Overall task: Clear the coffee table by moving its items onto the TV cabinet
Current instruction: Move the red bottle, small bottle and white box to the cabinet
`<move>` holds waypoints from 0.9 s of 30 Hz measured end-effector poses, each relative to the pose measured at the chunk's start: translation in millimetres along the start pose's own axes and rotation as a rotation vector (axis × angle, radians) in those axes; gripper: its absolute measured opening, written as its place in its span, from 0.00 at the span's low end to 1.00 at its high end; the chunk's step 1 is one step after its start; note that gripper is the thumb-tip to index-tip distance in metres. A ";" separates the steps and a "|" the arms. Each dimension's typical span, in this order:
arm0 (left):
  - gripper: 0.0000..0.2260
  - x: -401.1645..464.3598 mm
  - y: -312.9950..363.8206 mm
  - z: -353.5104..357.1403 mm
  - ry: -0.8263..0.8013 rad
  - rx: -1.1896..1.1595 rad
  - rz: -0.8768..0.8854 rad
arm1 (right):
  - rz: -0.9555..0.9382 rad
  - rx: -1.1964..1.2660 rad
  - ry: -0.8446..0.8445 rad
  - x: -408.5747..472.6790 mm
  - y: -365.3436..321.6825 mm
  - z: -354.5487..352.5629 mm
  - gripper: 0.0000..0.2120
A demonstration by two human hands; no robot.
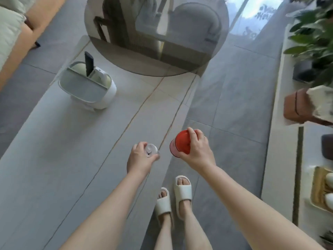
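My left hand [139, 160] grips a small white-capped bottle [151, 150] from above, over the pale stone coffee table [72, 150]. My right hand [198, 150] holds a jar with a red lid [181, 144] just past the table's right edge, above the grey floor. A white organizer box [88, 87] with a dark remote control [89, 64] standing in it sits on the table at the far left. The white TV cabinet [277, 141] runs along the right side of the view.
A round smoked-glass tabletop [156, 37] overlaps the far end of the coffee table. On the cabinet stand a potted plant [313, 42], a brown tissue box [299, 105] and a tray of items [322, 188]. A sofa [12, 33] sits at far left. My slippered feet [173, 197] stand between table and cabinet.
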State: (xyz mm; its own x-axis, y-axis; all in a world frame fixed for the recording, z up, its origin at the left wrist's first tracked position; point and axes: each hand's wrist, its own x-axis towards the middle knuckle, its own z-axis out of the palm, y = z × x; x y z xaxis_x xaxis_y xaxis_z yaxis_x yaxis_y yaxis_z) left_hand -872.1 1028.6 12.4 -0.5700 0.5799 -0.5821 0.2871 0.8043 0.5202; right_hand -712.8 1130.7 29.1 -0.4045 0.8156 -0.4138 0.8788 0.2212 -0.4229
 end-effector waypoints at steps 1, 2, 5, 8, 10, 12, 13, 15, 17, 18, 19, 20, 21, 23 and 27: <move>0.24 -8.2 8.7 11.4 -0.026 0.008 0.030 | 0.031 0.025 0.025 -12.3 14.4 -6.2 0.41; 0.24 -16.0 17.7 23.5 -0.055 0.021 0.063 | 0.061 0.045 0.050 -24.5 29.4 -12.1 0.41; 0.22 -38.4 45.2 59.9 -0.137 0.070 0.165 | 0.141 0.085 0.127 -59.2 75.5 -27.6 0.41; 0.21 -64.2 70.0 97.8 -0.221 0.117 0.273 | 0.240 0.125 0.196 -95.2 121.9 -39.3 0.41; 0.20 -84.0 84.1 122.5 -0.258 0.147 0.345 | 0.302 0.157 0.238 -120.5 151.3 -45.1 0.41; 0.19 -106.4 95.4 146.9 -0.281 0.187 0.402 | 0.354 0.178 0.283 -148.4 179.8 -49.1 0.41; 0.19 -118.0 99.8 159.1 -0.294 0.206 0.419 | 0.381 0.184 0.304 -162.9 193.9 -50.4 0.41; 0.19 -143.2 106.4 184.1 -0.317 0.232 0.450 | 0.429 0.199 0.333 -194.0 221.8 -51.3 0.41; 0.19 -170.9 110.8 209.7 -0.332 0.250 0.479 | 0.457 0.217 0.347 -226.0 249.3 -52.5 0.42; 0.20 -185.2 112.9 222.9 -0.343 0.268 0.498 | 0.474 0.230 0.358 -242.4 262.8 -53.0 0.42; 0.19 -200.7 114.3 236.1 -0.355 0.293 0.515 | 0.496 0.244 0.369 -260.3 275.9 -53.1 0.42; 0.19 -217.2 115.6 249.2 -0.364 0.313 0.529 | 0.514 0.257 0.379 -278.6 288.4 -53.0 0.42; 0.19 -233.6 116.9 261.7 -0.371 0.328 0.541 | 0.526 0.266 0.389 -296.5 300.9 -53.1 0.43; 0.20 -268.0 118.5 285.4 -0.387 0.364 0.574 | 0.551 0.275 0.403 -333.1 325.1 -54.7 0.43; 0.26 -333.8 119.9 330.1 -0.438 0.468 0.669 | 0.611 0.321 0.433 -407.3 372.0 -58.8 0.42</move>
State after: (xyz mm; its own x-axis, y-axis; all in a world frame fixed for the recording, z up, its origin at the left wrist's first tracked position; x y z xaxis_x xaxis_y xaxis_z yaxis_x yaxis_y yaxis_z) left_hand -393.3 974.2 62.8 0.1410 0.8629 -0.4852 0.7874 0.1994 0.5833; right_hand -206.3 912.2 87.8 0.3144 0.8916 -0.3259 0.7704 -0.4402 -0.4611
